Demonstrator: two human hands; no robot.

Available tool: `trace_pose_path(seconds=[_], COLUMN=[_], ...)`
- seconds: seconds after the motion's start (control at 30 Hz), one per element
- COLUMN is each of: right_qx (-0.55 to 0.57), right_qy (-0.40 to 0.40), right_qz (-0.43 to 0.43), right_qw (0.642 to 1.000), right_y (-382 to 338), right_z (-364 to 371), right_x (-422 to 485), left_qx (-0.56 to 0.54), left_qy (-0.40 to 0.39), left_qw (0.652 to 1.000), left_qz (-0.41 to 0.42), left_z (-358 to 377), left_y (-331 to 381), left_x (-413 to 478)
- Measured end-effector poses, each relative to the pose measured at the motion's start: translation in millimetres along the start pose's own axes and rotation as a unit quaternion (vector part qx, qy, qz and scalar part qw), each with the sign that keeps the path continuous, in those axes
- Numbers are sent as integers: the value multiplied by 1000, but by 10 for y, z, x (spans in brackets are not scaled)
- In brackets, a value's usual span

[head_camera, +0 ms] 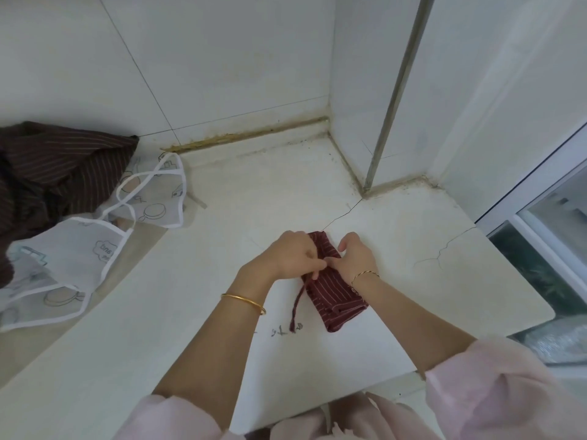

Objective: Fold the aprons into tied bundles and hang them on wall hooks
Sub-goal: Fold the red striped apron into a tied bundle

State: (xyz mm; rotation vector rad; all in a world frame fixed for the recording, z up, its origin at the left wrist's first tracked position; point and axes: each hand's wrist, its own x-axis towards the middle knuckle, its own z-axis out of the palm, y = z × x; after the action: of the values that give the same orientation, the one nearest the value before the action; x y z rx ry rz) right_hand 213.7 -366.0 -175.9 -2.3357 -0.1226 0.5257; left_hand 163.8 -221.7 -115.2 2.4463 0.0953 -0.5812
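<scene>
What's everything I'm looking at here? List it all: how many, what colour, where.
folded apron: one, dark red with thin pale stripes, on the counter under both hands
strap: one, dark red, trailing from the folded apron toward the person
see-through aprons: count unclear, white-edged with printed drawings, counter's left
striped cloth heap: one, dark brown, far left by the wall
counter: one, white, cracked
wall tiles: white, behind the counter
window: one, white frame, right
bangles: two, gold, one per wrist
sleeves: two, pale pink, bottom edge
left hand: grips the folded apron
right hand: grips it alongside
</scene>
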Motion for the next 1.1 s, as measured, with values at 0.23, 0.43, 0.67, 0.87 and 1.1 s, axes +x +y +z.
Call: trace_pose_path(seconds=[0.23,0.43,0.67,0.87,1.1], right_qx=[136,245,237,289,-4], right_qy=[-79,-123,-96,-53,-149], right_qz=[-38,-20,-78,-28,-98], right_qw=[987,962,963,956,984], right_y=[144,71,-127,-116,71], right_z=[-54,-148,-233,-354,-142], right_x=[-61,-117,-130,-12,49], left_qx=[-319,-159,-131,-196,-237], left_qy=[41,30,85,113,83], left_qw=[945,987,987,974,968], left_qz=[-53,18,25,-14,-4], left_z=[385,436,538,577,516], left_y=[-98,-100,-116,-137,-114], left_x=[117,192,247,207,140])
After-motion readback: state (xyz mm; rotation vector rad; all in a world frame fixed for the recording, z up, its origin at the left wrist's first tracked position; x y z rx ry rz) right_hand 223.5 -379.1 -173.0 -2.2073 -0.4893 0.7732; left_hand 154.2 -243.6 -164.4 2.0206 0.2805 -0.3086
